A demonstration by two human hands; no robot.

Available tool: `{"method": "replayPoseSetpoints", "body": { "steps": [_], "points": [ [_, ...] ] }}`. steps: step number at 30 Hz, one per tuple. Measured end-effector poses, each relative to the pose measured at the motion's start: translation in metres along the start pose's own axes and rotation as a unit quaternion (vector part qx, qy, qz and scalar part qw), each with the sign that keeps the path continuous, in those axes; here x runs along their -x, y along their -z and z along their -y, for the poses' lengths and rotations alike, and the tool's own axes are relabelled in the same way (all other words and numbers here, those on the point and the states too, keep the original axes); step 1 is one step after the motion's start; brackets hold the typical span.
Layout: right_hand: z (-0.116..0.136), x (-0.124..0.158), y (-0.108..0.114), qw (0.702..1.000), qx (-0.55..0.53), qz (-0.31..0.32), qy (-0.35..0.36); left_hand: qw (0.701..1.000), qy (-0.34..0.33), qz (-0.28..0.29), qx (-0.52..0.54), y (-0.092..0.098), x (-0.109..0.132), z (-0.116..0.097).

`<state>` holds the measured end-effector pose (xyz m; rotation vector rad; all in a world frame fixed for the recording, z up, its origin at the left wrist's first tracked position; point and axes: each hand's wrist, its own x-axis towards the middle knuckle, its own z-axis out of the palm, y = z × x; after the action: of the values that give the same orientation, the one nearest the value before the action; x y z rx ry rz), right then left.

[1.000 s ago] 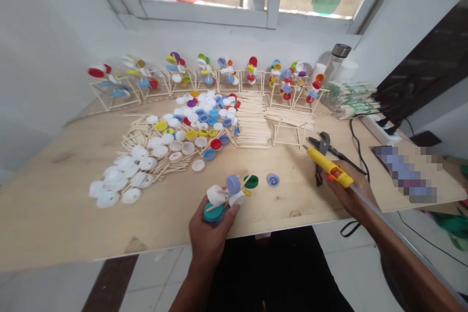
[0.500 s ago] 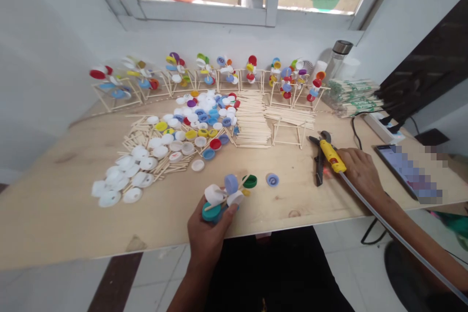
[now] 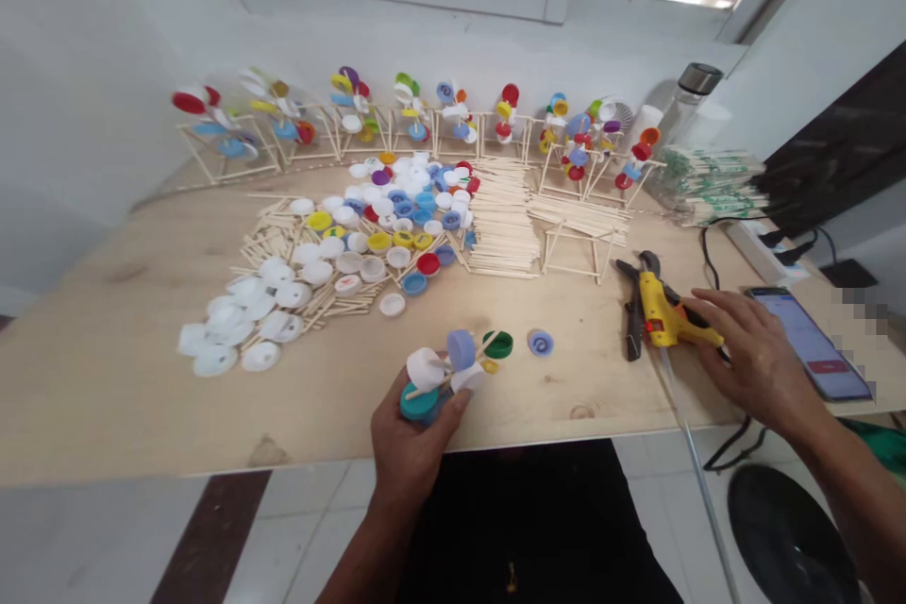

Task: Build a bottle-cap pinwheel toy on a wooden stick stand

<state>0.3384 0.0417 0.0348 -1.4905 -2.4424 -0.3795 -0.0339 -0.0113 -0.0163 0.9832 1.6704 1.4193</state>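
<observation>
My left hand [image 3: 411, 439] grips a bottle-cap wheel [image 3: 428, 368] close to the table's front edge. White, lavender and teal caps make up the wheel, and a thin wooden stick juts out of it. My right hand [image 3: 746, 354], fingers stretched and apart, is beside the handle of a yellow glue gun [image 3: 665, 311]. The gun lies on its side by a black tool [image 3: 633, 330], with a clear glue stick [image 3: 690, 434] trailing from its rear. Right of the wheel lie a green cap [image 3: 498, 344], a lavender cap [image 3: 541, 343] and a small yellow piece [image 3: 490, 366].
Several stick frames with cap wheels [image 3: 233, 146] line the wall. Loose caps [image 3: 396, 198] and wooden sticks [image 3: 504, 217] cover the table's middle; a bare stick frame [image 3: 580, 250] stands nearby. At right are a phone [image 3: 813, 340], a power strip [image 3: 768, 250] and a glass bottle [image 3: 686, 104].
My right hand has let go of the glue gun and drawn back to the right; the gun has turned on the table. My left hand still holds the wheel. The view has shifted slightly.
</observation>
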Motion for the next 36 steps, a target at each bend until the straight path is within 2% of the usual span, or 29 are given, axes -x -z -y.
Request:
{"method": "replayPoseSetpoints", "body": {
  "steps": [3, 8, 12, 17, 22, 24, 29, 36],
  "points": [
    [0.034, -0.023, 0.004, 0.995, -0.099, -0.018, 0.017, 1.0, 0.0, 0.008, -0.005, 0.001, -0.001, -0.002],
    [0.097, -0.063, -0.013, 0.976, -0.187, 0.099, 0.049, 1.0, -0.007, 0.025, -0.001, 0.003, -0.002, -0.002],
    [0.122, -0.081, -0.027, 0.966, -0.189, 0.155, 0.083, 1.0, -0.003, 0.026, 0.014, 0.003, -0.001, -0.003],
    [0.126, -0.087, -0.03, 0.964, -0.179, 0.176, 0.084, 0.999, -0.001, 0.035, 0.026, 0.003, -0.001, -0.007],
    [0.115, -0.092, -0.016, 0.938, -0.315, 0.141, 0.015, 0.998, -0.009, 0.05, 0.031, 0.002, -0.002, -0.006],
    [0.114, -0.097, -0.006, 0.923, -0.365, 0.123, 0.014, 0.998, -0.009, 0.049, 0.033, 0.002, -0.002, -0.006],
    [0.129, -0.114, 0.015, 0.904, -0.4, 0.115, 0.098, 0.998, -0.013, 0.057, 0.019, 0.003, -0.002, -0.006],
    [0.148, -0.13, 0.025, 0.918, -0.333, 0.104, 0.189, 0.998, -0.012, 0.056, 0.005, 0.003, -0.002, -0.004]
  ]
}}
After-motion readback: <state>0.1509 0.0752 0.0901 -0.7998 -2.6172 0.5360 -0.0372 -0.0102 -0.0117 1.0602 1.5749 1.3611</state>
